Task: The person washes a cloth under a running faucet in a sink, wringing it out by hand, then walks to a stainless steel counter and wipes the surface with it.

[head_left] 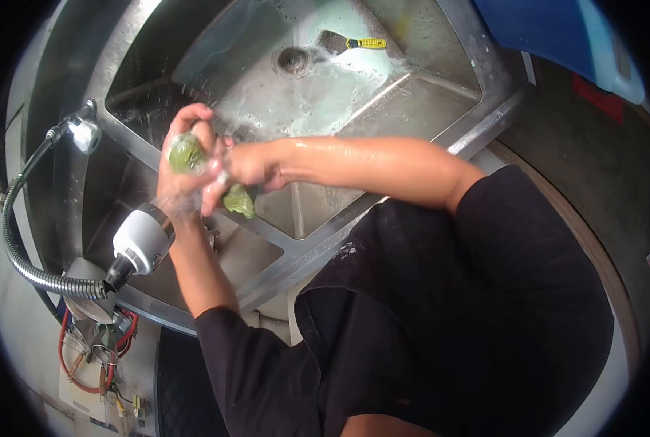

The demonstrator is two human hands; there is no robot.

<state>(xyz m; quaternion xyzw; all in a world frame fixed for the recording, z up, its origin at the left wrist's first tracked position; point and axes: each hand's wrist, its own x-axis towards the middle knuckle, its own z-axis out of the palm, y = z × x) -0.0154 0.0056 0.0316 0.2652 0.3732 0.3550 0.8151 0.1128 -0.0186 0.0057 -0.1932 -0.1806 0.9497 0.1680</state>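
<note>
My left hand [183, 164] and my right hand [248, 164] are pressed together over the divider between two steel sink basins. Both are closed around a wet, crumpled green scrub cloth [186, 154]. One bunched part bulges out at my left hand's fingers and another hangs below my right hand. Motion blur and running water hide parts of the fingers. A white spray head [141, 242] on a bent metal hose sits beside my left wrist, with water spraying over the hands.
Soapy water runs in the far basin [266, 95], around its drain [293, 62]. A scraper with a yellow handle [366, 44] lies there. A metal hose [33, 269] curves along the left. Utensils and a red cord [64, 349] hang at lower left.
</note>
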